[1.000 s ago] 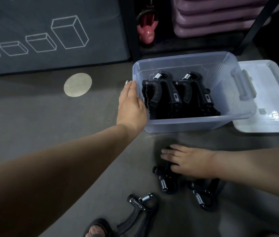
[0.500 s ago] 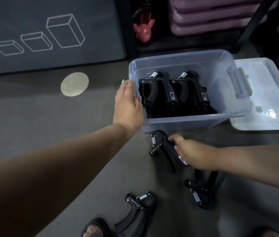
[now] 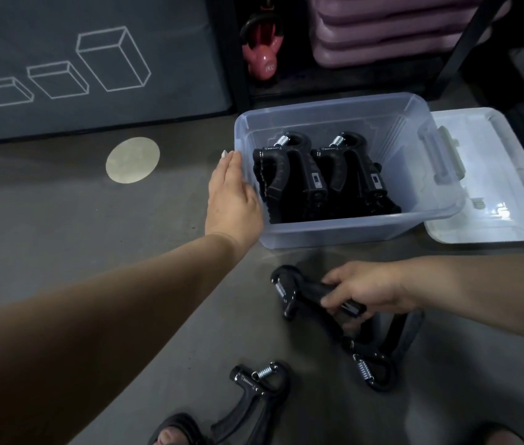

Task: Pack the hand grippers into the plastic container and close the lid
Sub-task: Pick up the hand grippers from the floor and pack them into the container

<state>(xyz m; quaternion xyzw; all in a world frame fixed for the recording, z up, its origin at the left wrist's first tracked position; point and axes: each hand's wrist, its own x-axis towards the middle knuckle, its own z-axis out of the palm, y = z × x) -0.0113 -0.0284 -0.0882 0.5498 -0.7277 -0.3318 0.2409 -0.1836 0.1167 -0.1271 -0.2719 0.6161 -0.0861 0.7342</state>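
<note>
Fingers of the right hand (image 3: 368, 289), lower right of centre: curled narrow around one handle of a black spring-loaded hand gripper (image 3: 299, 292), its coiled end pointing left. Whether it clears the grey concrete floor (image 3: 61, 226) cannot be told.

Fingers of the left hand (image 3: 231, 195), centre: straight, together, holding nothing; palm flat against the outer left wall of the clear rectangular plastic container (image 3: 344, 234).

Container: centre right of frame, on the floor, lidless. Contents: two rows of black hand grippers (image 3: 325, 178) standing spring-end up, filling the left and middle; right portion bare.

Translucent plastic lid (image 3: 491, 175): flat on the floor, just beside the container's right side, at the right edge.

Loose grippers on the floor: one (image 3: 373, 367) below the right hand, spring end down; one (image 3: 254, 393) at bottom centre, beside a sandalled foot (image 3: 174, 431).

Background, top centre: pink kettlebell (image 3: 262, 62); stacked mauve step platforms (image 3: 382, 30) to its right.
</note>
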